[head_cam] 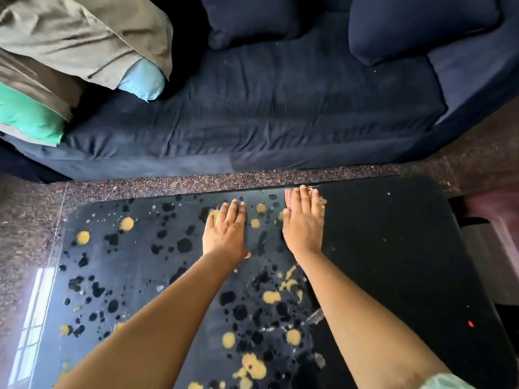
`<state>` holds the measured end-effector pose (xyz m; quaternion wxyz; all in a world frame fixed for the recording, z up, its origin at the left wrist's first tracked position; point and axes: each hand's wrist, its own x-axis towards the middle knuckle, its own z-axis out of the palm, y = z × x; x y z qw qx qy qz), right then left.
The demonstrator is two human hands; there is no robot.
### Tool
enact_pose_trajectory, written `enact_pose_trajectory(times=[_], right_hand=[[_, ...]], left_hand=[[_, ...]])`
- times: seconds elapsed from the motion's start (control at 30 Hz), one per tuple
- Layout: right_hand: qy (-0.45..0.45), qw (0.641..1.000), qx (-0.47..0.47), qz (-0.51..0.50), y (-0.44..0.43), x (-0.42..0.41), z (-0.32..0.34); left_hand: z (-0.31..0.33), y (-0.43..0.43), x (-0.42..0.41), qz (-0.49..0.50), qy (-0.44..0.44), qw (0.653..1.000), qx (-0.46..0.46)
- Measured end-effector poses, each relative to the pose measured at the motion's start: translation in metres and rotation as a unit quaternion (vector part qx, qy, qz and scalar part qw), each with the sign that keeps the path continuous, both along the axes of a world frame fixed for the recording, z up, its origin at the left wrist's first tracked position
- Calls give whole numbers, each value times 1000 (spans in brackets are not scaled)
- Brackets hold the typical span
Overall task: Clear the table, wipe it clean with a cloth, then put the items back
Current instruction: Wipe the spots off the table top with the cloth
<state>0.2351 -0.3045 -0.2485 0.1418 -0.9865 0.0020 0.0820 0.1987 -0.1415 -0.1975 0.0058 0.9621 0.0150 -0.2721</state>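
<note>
Glossy black desk (393, 248), left part covered in yellow and dark splotches. Left hand (224, 231) lies flat on it, fingers straight and together. Right hand (304, 220) presses flat on a pinkish cloth (288, 199) at the desk's far edge, fingers straight too. Navy fabric sofa (280, 108) sits beyond.

We see the left hand (224, 228) lying flat on the dark, yellow-spotted worktop (393, 248). The right hand (304, 223) presses a pink cloth (288, 198) at its far edge, near a navy sofa (280, 108).
</note>
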Motion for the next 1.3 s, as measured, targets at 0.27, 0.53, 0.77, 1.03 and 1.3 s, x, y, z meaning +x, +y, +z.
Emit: enact_pose_trajectory(times=[0.27, 0.53, 0.77, 1.03, 1.3], right_hand=[[47, 987, -78, 134, -13, 13, 4], [23, 991, -37, 127, 51, -1, -4], [4, 998, -59, -35, 1, 11, -12], [-20, 987, -49, 155, 35, 13, -16], [-54, 998, -13, -11, 64, 11, -12]], left_hand=[[-10, 19, 23, -11, 55, 998, 26], [-13, 26, 21, 49, 48, 998, -6], [-15, 31, 25, 50, 62, 996, -27], [-16, 30, 26, 61, 60, 996, -23], [-16, 28, 28, 64, 59, 996, -17]])
